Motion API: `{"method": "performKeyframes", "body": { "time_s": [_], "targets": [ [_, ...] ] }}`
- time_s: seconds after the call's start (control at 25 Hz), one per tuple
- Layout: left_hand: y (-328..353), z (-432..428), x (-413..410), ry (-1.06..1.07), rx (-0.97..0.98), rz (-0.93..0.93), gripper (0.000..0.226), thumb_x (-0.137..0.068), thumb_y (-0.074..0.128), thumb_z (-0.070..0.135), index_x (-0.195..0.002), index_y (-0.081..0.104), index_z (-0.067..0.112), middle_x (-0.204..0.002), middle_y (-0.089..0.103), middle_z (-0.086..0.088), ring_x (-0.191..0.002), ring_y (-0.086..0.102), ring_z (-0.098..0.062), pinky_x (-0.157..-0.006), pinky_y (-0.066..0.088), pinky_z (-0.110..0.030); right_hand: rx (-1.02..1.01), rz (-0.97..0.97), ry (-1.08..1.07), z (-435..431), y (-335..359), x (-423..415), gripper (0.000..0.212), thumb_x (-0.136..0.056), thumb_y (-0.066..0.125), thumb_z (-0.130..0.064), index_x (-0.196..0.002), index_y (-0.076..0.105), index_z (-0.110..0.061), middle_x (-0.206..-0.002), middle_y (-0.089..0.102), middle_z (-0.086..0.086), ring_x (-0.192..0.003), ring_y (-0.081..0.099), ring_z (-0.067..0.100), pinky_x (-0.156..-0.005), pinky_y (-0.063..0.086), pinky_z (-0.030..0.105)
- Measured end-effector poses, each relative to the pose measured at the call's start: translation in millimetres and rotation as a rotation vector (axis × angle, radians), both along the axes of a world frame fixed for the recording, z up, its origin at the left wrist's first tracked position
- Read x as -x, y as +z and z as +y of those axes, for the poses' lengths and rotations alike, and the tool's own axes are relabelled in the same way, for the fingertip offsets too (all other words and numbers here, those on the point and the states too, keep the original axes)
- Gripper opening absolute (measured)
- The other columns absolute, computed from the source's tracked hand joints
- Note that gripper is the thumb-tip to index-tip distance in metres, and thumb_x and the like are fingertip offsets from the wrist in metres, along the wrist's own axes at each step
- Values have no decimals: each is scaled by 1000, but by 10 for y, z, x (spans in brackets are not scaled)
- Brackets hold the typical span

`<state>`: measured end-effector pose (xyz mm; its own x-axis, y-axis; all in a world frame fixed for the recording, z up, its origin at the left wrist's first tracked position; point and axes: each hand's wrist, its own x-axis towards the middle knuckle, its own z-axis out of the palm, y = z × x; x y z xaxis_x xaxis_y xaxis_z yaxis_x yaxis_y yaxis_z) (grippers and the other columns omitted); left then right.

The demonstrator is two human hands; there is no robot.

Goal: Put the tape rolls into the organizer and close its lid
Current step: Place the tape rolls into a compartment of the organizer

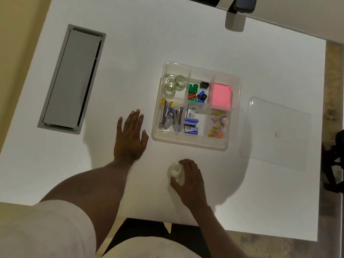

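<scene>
A clear plastic organizer (193, 144) with several compartments stands open on the white table. Its far-left compartment holds a few clear tape rolls (175, 84). The clear lid (275, 133) lies flat on the table to the right of the organizer. My right hand (189, 179) is closed around a clear tape roll (175, 171) near the front of the table, below the organizer. My left hand (130, 135) rests flat on the table with fingers spread, just left of the organizer and holding nothing.
Other compartments hold staplers (171, 118), staple boxes (191, 123), coloured sharpeners (197, 92), pink sticky notes (221, 95) and paper clips (217, 125). A grey cable hatch (72, 79) is set into the table at left. A chair part (240, 8) is at the far edge.
</scene>
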<state>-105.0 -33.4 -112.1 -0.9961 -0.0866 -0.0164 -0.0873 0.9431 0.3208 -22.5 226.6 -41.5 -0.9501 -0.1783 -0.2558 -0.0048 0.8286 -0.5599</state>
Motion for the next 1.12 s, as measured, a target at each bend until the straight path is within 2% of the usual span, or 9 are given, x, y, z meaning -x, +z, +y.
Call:
{"method": "performKeyframes", "body": {
  "time_s": [0.16, 0.28, 0.36, 0.44, 0.52, 0.64, 0.72, 0.88, 1.12],
  "targets": [
    [-35, -9, 1, 6, -1, -19, 65, -108, 28, 43, -168, 23, 22, -178, 22, -1, -167, 17, -17, -136, 14, -55, 146, 127, -111, -141, 222, 599, 63, -82, 75, -44, -137, 48, -28, -134, 53, -11, -124, 52, 8, -108, 44, 23],
    [-34, -6, -18, 5, -12, -20, 65, -108, 26, 45, -168, 24, 21, -178, 22, 0, -167, 18, -17, -135, 16, -56, 195, 198, -99, -255, 439, 1215, 60, -84, 76, -34, -138, 50, -31, -134, 51, -9, -124, 46, 2, -105, 33, 7],
    [-27, -9, -17, 6, -9, -23, 64, -108, 28, 43, -168, 25, 20, -178, 22, 0, -167, 18, -17, -134, 17, -56, 274, 220, -100, -339, 545, 1629, 56, -84, 77, -25, -133, 52, -28, -130, 51, -6, -120, 49, 2, -99, 40, 5],
    [-25, -9, -18, 5, -10, -31, 65, -108, 31, 41, -169, 25, 20, -178, 21, 0, -167, 18, -17, -134, 18, -56, 299, 231, -120, -409, 614, 1994, 53, -81, 78, -21, -126, 51, -25, -126, 49, -2, -109, 54, 6, -88, 50, 12],
    [-41, -9, -25, 1, -8, -43, 65, -107, 34, 40, -169, 24, 20, -179, 19, 1, -167, 16, -15, -134, 18, -56, 226, 202, -124, -468, 638, 2287, 51, -79, 77, -23, -122, 51, -23, -121, 51, 0, -99, 57, 13, -82, 54, 27],
    [-73, -15, -17, 7, -9, -70, 66, -108, 35, 41, -169, 23, 22, -180, 16, 3, -167, 12, -13, -135, 17, -56, -48, 190, -44, -543, 605, 2647, 46, -81, 74, -37, -120, 57, -19, -113, 62, 1, -102, 59, 22, -89, 52, 40],
    [-97, -16, -30, 5, -15, -73, 65, -108, 34, 42, -170, 22, 23, -180, 14, 4, -167, 12, -14, -135, 17, -55, -199, 159, 29, -601, 585, 2808, 47, -84, 71, -43, -122, 59, -18, -113, 66, 1, -106, 60, 23, -93, 49, 39],
    [-124, -25, -47, 3, -30, -62, 65, -109, 29, 45, -171, 15, 27, -180, 11, 5, -167, 12, -14, -136, 16, -55, -429, 112, 160, -735, 535, 2953, 49, -85, 71, -41, -125, 57, -16, -118, 63, 6, -107, 62, 27, -90, 48, 40],
    [-160, -16, -59, 3, -41, -75, 65, -109, 30, 45, -171, 16, 27, -180, 11, 5, -167, 13, -15, -135, 17, -55, -512, 38, 220, -805, 479, 3048, 50, -88, 72, -42, -126, 57, -14, -121, 62, 7, -109, 63, 28, -91, 50, 42]
  ]
}}
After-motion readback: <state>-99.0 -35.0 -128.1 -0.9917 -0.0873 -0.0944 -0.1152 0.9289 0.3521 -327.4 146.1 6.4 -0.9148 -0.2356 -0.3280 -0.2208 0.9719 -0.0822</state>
